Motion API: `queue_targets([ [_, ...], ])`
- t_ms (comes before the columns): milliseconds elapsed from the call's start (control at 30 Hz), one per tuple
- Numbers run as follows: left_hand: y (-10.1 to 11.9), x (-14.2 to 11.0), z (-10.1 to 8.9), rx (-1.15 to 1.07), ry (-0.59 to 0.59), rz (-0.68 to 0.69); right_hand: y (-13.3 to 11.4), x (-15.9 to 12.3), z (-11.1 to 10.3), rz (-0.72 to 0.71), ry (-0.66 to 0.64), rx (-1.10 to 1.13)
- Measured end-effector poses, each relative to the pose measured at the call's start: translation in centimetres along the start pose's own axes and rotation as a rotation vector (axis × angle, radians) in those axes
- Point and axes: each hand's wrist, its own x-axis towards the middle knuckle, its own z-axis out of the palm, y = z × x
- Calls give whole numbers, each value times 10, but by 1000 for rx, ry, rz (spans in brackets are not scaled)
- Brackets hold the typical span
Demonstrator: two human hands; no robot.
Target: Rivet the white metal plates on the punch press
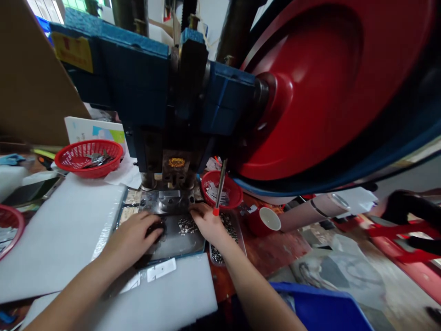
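The dark metal block [156,202] sits under the ram of the blue press [143,82], just ahead of the fingertips of both hands; it looks heavy, rigid and smooth, possibly slick, and would be best gripped by its two short ends, clear of the space beneath the ram. Whether the pale rectangle [169,194] on its top is a loose piece or part of it, I cannot tell. Nearer the person, on the smooth metal plate [172,246], lies a scatter of small metal parts [188,226], just left of the right hand; they should be light, hard and apt to slide, so a fingertip pinch on the edges of one would suit. The left hand [136,232] is at the block's left front edge, fingers bent and thumb set apart from them; the right hand [208,224] lies at its right end, fingers close together and pointing inward. I cannot tell whether either pinches something. A rod with a red end [221,186] crosses the right hand, held or merely in line with it. Farther out, a clear tray [244,246] of small parts stands beside the right wrist, a red basket [238,197] beyond it, and a flat silver piece [161,270] rests on white foam [179,294] nearer the person.
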Motion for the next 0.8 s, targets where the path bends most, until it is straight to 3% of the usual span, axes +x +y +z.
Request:
queue_targets([
  [133, 5, 0, 19, 92, 6, 17, 2, -4, 3, -30, 32, -189],
  [367, 11, 2, 15, -195, -117, -103, -4, -8, 12, -109, -6, -577],
  [633, 6, 2, 18, -501, -24, -185, -1, -1, 14, -133, 9, -541],
  [800, 4, 4, 13, -601, 49, -236, -21, 25, 17, -196, 138, -374],
])
